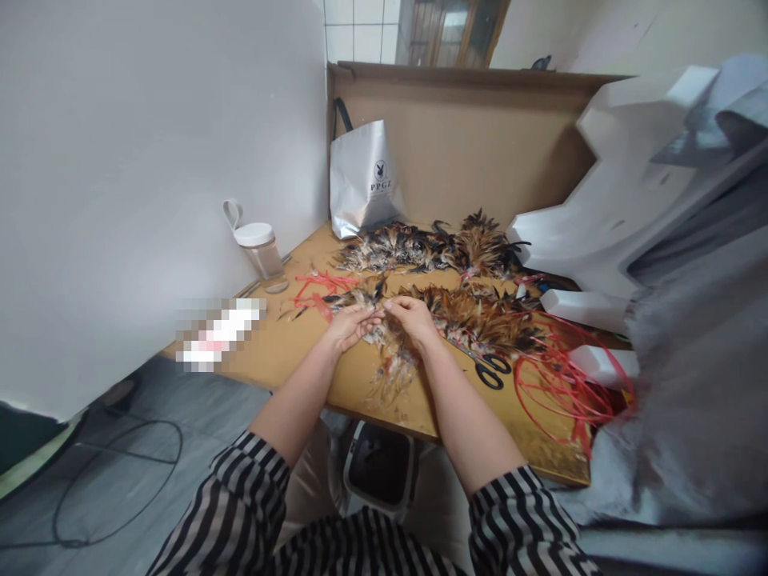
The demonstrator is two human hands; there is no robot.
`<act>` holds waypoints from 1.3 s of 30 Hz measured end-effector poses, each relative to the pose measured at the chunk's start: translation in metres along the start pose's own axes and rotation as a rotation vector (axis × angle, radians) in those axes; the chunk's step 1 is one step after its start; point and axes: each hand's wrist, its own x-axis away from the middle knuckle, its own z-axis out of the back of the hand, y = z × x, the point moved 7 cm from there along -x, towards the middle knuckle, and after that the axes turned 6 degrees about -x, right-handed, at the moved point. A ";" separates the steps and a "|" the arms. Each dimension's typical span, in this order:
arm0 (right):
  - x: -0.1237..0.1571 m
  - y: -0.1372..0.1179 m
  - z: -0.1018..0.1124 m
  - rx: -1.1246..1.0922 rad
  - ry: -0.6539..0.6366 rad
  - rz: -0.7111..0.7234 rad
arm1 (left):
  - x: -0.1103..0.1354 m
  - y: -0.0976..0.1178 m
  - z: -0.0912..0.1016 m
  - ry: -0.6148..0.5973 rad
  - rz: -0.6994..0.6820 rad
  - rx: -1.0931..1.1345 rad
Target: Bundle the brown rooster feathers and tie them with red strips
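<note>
Both my hands meet above the middle of the wooden table [288, 344]. My left hand [355, 324] is closed round a small bunch of dark and brown feathers [377, 290], whose tips stick up past the fingers. Thumb and finger of my right hand [414, 316] pinch together at the same bunch; any thin piece between them is too small to make out. Loose pale feathers [393, 372] lie just below the hands. To the right spreads a row of brown feathers [492, 316], with black-handled scissors [493, 370] in front of it.
Behind lies another row of dark feathers [402, 246], before a silver bag [363, 180]. Red plastic strips [558, 384] tangle at the right; more red strips [318, 288] lie left. A lidded cup [261, 250] stands near the wall. Below the table edge is a dark bin [381, 464].
</note>
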 end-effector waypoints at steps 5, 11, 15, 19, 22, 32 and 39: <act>0.000 -0.005 -0.003 0.116 -0.012 0.115 | 0.002 -0.004 -0.006 -0.053 0.053 -0.035; 0.000 -0.011 -0.007 0.164 -0.047 0.217 | 0.006 -0.004 -0.012 -0.109 0.058 -0.029; -0.001 -0.008 -0.005 0.130 -0.023 0.140 | 0.006 -0.004 -0.011 -0.095 0.057 -0.049; -0.003 -0.002 0.009 0.240 0.030 0.055 | 0.001 0.003 0.000 0.010 -0.006 -0.001; -0.006 0.006 0.016 0.470 -0.061 0.016 | -0.002 0.007 0.008 0.078 -0.049 0.048; 0.004 0.013 0.005 0.962 -0.214 -0.044 | -0.002 0.008 0.007 0.067 -0.071 0.077; -0.004 0.010 0.016 0.623 -0.094 -0.013 | -0.001 0.007 0.007 0.070 -0.057 0.073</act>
